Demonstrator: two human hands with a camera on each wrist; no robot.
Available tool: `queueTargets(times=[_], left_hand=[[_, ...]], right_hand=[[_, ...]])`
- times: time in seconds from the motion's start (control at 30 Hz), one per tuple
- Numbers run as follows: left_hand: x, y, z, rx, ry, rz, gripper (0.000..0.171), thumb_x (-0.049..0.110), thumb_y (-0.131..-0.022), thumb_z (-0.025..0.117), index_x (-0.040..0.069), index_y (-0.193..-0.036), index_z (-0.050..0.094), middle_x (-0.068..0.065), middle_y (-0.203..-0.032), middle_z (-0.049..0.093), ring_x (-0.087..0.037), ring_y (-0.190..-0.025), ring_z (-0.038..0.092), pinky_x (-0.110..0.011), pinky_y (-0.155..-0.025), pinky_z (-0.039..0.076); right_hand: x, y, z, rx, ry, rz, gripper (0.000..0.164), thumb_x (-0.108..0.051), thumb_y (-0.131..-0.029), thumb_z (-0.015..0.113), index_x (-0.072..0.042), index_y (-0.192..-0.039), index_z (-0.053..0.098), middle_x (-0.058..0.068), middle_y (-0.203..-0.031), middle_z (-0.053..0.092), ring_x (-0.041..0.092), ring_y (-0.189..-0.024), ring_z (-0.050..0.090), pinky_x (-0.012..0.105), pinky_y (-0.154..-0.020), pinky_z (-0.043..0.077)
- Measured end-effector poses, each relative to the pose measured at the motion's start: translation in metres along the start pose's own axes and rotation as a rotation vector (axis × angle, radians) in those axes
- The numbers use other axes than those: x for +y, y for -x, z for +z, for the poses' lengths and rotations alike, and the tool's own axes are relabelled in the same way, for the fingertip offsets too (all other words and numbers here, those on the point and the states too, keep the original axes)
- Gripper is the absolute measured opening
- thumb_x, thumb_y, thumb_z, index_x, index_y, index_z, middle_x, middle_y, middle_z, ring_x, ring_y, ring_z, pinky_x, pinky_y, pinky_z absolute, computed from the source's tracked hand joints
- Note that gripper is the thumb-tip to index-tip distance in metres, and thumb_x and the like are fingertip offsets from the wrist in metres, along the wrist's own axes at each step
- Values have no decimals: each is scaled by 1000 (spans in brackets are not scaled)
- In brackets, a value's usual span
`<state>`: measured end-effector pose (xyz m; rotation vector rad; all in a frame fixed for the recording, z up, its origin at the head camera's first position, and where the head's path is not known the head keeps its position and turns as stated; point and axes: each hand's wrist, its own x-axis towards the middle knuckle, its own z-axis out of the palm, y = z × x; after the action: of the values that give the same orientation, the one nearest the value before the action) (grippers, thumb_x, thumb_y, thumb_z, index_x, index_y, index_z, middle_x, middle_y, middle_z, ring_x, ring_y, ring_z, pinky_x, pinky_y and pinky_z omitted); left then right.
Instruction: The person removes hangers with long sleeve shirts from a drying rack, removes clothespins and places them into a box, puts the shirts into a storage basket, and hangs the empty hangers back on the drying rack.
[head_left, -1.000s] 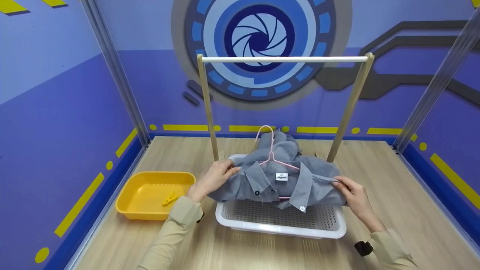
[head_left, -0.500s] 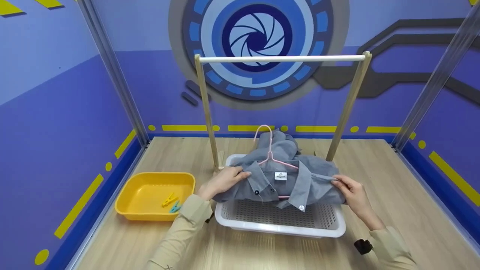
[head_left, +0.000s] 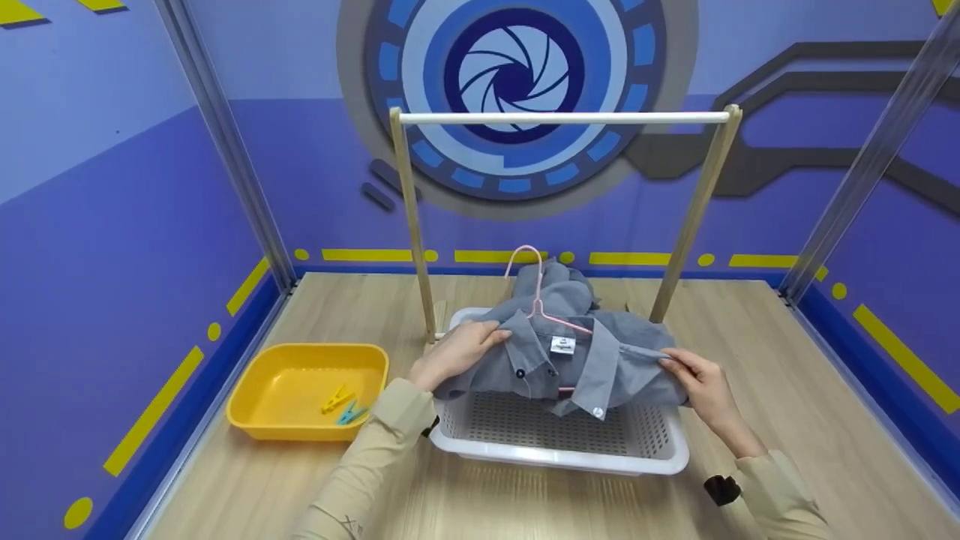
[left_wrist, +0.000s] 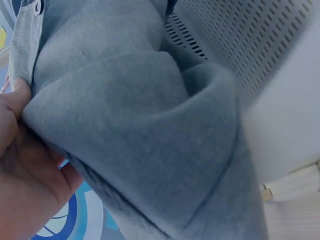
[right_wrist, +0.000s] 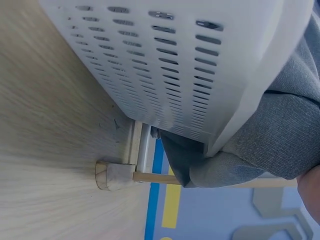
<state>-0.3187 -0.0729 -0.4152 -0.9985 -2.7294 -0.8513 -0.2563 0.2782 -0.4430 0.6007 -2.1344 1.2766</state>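
Gray shirt (head_left: pixel 574 366) is draping all rumpled over the back of the white basket (head_left: pixel 562 461), collar (head_left: pixel 602 364) gaping around a white label (head_left: pixel 562 345), a dark button (head_left: pixel 520 373) and a pale one (head_left: pixel 598 412) showing, pink hanger (head_left: pixel 538 289) poking out the neck. Left hand (head_left: pixel 461 352) and right hand (head_left: pixel 705 386) are pinching it, well apart. Basket's sitting on a light wood-grain tabletop (head_left: pixel 795 375), rack (head_left: pixel 562 118) standing behind, blue-purple walls (head_left: pixel 315 187) surrounding everything.
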Motion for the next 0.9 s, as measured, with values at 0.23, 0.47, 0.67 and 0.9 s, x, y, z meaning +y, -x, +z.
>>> queueTargets(times=[0.23, 0.47, 0.67, 0.9], left_hand=[[8, -11, -1, 19, -12, -6, 28, 28, -96, 44, 10, -75, 48, 2, -59, 33, -14, -57, 39, -30, -55, 36], [11, -13, -3, 51, -12, -10, 25, 25, -95, 46, 9, -76, 49, 2, -61, 38, -15, -59, 42, -31, -57, 37], [11, -12, -2, 159, -18, 21, 15, 18, -92, 51, 8, -83, 57, -6, -78, 63, -12, -65, 53, -27, -59, 42], [6, -8, -6, 288, -91, 33, 17, 21, -90, 53, 10, -77, 53, -4, -81, 64, -16, -67, 59, -34, -56, 45]], right_hand=[[1, -1, 1, 21, -20, 0, 17, 23, -74, 58, 14, -87, 63, 21, -83, 63, -1, -83, 57, 12, -70, 42], [-1, -4, 4, 18, -42, -2, 16, 22, -74, 58, 14, -87, 63, 21, -84, 63, 0, -84, 58, 13, -72, 42], [-5, -5, 3, 4, -56, 3, 16, 21, -77, 56, 14, -89, 63, 19, -85, 64, 2, -83, 58, 13, -71, 42], [-10, -8, 1, -16, -133, 31, 15, 18, -82, 52, 14, -91, 63, 18, -89, 64, 5, -86, 59, 16, -72, 43]])
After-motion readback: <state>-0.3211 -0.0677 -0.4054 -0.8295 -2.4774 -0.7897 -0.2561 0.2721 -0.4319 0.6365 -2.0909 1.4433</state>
